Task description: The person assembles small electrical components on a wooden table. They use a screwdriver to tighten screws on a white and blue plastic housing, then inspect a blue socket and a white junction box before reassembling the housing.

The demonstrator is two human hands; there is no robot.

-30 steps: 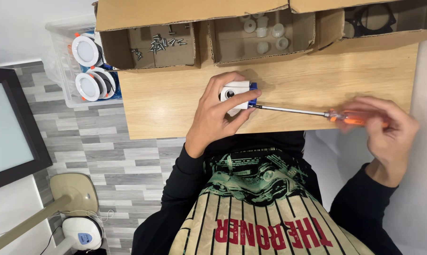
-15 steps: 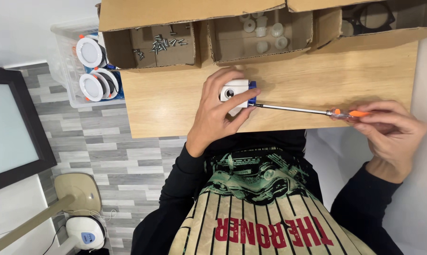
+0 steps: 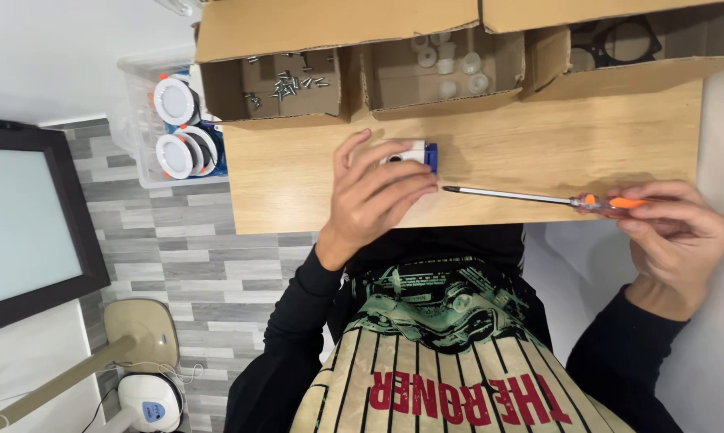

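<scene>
A small white part with a blue end [image 3: 414, 152] is held down on the wooden table [image 3: 538, 152] near the middle of its near edge, under the fingers of the left hand [image 3: 374, 196], which is closed over it. A screwdriver [image 3: 530, 196] is gripped at its orange handle by the right hand [image 3: 674, 232], past the right part of the near edge. Its long shaft is laid almost parallel to that edge, and the tip is pointed left toward the part, just beside the left fingertips but not touching the blue end.
</scene>
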